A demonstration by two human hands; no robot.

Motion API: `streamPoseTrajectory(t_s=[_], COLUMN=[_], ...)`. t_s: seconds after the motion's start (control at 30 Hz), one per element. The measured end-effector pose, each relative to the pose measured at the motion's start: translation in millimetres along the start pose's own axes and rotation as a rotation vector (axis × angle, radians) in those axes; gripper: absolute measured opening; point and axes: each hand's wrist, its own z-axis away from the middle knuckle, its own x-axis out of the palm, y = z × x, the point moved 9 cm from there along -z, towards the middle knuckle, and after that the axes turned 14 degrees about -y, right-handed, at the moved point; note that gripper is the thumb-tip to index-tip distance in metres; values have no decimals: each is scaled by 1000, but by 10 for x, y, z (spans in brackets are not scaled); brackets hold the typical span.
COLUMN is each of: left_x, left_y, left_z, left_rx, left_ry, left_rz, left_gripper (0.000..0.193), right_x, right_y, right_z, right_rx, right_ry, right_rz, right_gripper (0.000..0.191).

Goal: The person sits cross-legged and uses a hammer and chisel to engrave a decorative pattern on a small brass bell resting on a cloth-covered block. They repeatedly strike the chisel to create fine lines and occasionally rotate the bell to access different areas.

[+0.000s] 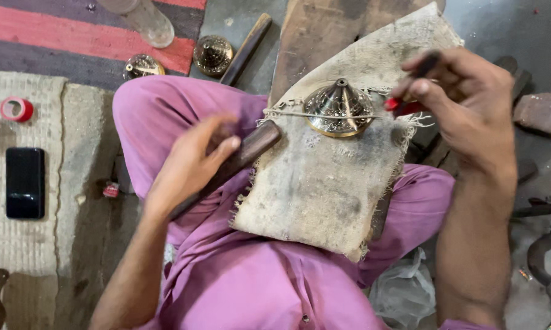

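Seated cross-legged on the floor in pink trousers (239, 269), lap filling the centre of the frame.

Resting a worn burlap cloth (324, 183) across the knees as a padded work surface, over a wooden board (324, 24) running toward the upper centre.

Gripping a dark wooden mallet (251, 150) with the left hand (193, 162), fingers closed around the handle, head lying at the left edge of the cloth.

Pinching a slim tool with a red part (404, 104) in the right hand (465, 101), fingers clamped together on it, tip pointing at the workpiece from the right; tool type too blurred to tell.

Keeping a pierced brass cone (339, 109) upright, wide rim down, on the upper part of the cloth, between the two hands, crossed by a thin cord or wire (288, 113).

Judged good practice: steadying the cone flat against the cloth, setting the tool tip squarely before any blow, striking lightly so the thin openwork is not dented.

Leaving two similar brass pieces (213, 55) at upper centre-left, a black phone (25, 182) and a red tape roll (16, 109) on the mat at far left.
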Motion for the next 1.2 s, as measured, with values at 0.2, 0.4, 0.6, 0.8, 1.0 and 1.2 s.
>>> streamPoseTrajectory(t_s=[0.2, 0.4, 0.6, 0.8, 1.0, 1.2], left_x=[259, 98, -58, -86, -307, -466], left_y=[-385, -403, -165, -63, 288, 511], left_z=[337, 326, 240, 19, -91, -143], left_rx=[-267, -166, 78, 54, 262, 320], left_ry=[-255, 19, 210, 147, 191, 220], left_rz=[3, 86, 125, 111, -105, -247], left_gripper=[51, 45, 51, 55, 54, 74], right_x=[343, 625, 763, 799, 791, 806], right_y=[11, -160, -208, -231, -237, -306], right_z=[-417, -532, -592, -597, -615, -659], right_rx=[-24, -52, -18, -36, -16, 5], right_ry=[-81, -176, -138, -108, -125, -137], right_rz=[-107, 65, 166, 258, 347, 417], right_gripper=[20, 16, 25, 24, 20, 21])
